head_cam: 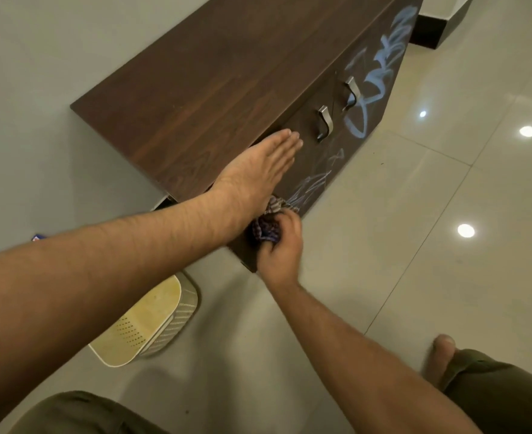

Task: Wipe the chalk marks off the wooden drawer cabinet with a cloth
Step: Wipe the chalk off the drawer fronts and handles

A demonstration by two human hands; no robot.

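A dark brown wooden drawer cabinet point(214, 76) stands against the grey wall. Its front carries blue-white chalk marks point(374, 79), thick near the far end and faint point(318, 177) near the near end. My left hand point(258, 170) lies flat, fingers together, on the cabinet's top front edge. My right hand point(278, 245) is closed around a bunched striped cloth point(266, 228) and presses it against the lower near corner of the front. Two metal handles point(324, 123) sit on the drawers.
A cream perforated plastic basket point(152, 324) lies on the glossy tiled floor point(415, 230) below my left arm. My bare foot point(440, 355) and olive shorts show at the bottom right. A dark skirting corner point(427, 32) stands beyond the cabinet.
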